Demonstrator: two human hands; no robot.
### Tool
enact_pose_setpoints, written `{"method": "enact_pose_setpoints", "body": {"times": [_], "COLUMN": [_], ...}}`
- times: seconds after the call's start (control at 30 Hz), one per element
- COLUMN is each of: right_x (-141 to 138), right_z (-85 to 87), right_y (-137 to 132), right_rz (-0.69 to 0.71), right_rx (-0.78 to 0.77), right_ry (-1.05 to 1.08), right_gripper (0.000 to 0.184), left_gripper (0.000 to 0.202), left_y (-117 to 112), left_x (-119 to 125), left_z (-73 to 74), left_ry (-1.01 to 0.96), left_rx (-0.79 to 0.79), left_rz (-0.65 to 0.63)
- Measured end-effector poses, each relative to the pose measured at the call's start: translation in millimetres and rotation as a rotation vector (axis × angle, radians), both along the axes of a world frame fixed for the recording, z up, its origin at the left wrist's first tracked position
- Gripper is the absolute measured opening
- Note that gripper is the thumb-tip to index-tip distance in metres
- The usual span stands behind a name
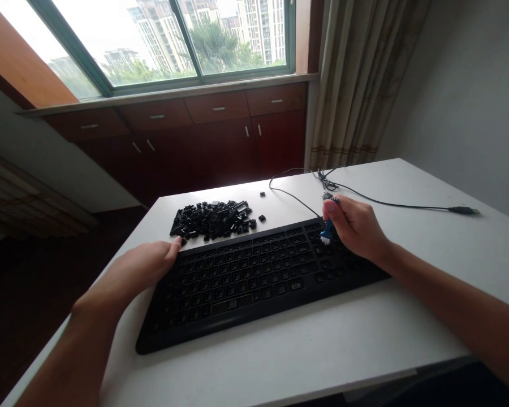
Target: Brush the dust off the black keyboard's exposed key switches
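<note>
A black keyboard (241, 277) with its keycaps off lies aslant on the white table. At its far left corner, my left hand (155, 260) grips the edge, thumb toward the keyboard and the other fingers mostly hidden. My right hand (358, 223) is closed around a small blue brush (327, 230). The brush's white bristles point down at the keyboard's right part, near the navigation keys. Just behind the keyboard's left half, a heap of loose black keycaps (212, 219) is piled up.
A few stray keycaps (262, 218) lie right of the heap. The keyboard's cable (377, 203) runs behind my right hand, bunched at one point, to a USB plug (464, 210). The white table (254, 350) ends at the front; beyond it stand red-brown cabinets (195, 144) under a window.
</note>
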State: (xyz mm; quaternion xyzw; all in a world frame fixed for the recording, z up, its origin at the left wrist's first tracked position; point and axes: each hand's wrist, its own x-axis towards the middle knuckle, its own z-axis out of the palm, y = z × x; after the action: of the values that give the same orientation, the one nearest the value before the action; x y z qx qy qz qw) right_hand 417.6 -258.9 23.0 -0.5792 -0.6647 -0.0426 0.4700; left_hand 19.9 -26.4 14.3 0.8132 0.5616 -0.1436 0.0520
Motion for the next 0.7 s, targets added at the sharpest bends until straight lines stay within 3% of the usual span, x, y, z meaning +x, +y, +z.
{"method": "enact_pose_setpoints", "body": {"times": [0.27,0.7], "right_x": [1.4,-0.7], "right_z": [3.4,7.2], "right_y": [-3.1,-2.6], "right_rz": [0.167,0.144], "right_rx": [0.029,-0.007], "right_ry": [-0.143,-0.112], "right_gripper": [0.028,0.029], "left_gripper": [0.080,0.081], "left_y": [3.2,-0.7], "left_x": [-2.3,-0.1], "left_z": [-2.4,0.9], "left_ry": [0.006,0.034], "left_rx": [0.006,0.014], "left_rz": [-0.018,-0.022]}}
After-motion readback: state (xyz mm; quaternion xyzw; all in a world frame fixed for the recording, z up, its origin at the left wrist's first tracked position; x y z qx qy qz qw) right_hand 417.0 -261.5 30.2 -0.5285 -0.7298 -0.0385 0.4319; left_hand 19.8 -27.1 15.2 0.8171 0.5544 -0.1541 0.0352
